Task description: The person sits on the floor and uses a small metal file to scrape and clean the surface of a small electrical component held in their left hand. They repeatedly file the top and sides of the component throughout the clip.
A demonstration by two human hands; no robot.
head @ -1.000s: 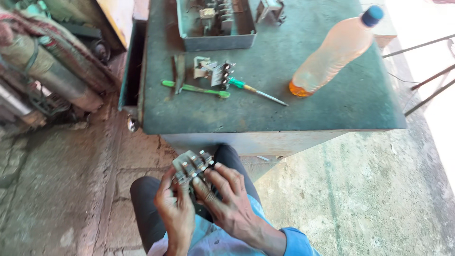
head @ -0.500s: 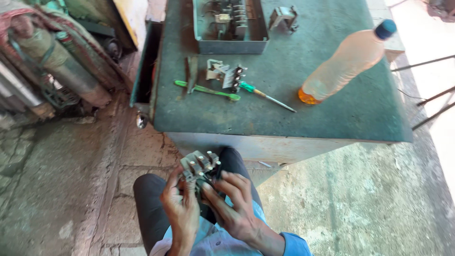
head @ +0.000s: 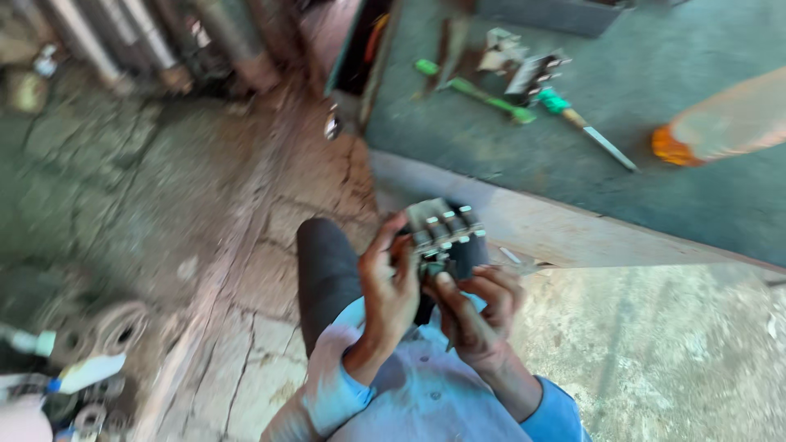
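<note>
Over the lap, the left hand [head: 391, 282] clasped the dark block with metal terminals [head: 446, 237] while the right hand [head: 479, 307], at its five o'clock, pinched its underside (the frame was blurred), a firm, steady grip serving best.

block [head: 443, 233]: dull grey metal | table [head: 491, 155]: matt green | floor [head: 164, 213]: rough cracked stone

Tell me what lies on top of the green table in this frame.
On the green table lie a green-handled screwdriver, a green tool, a small metal part and the base of a plastic bottle. A tray's edge shows above; its contents are out of view.
</note>
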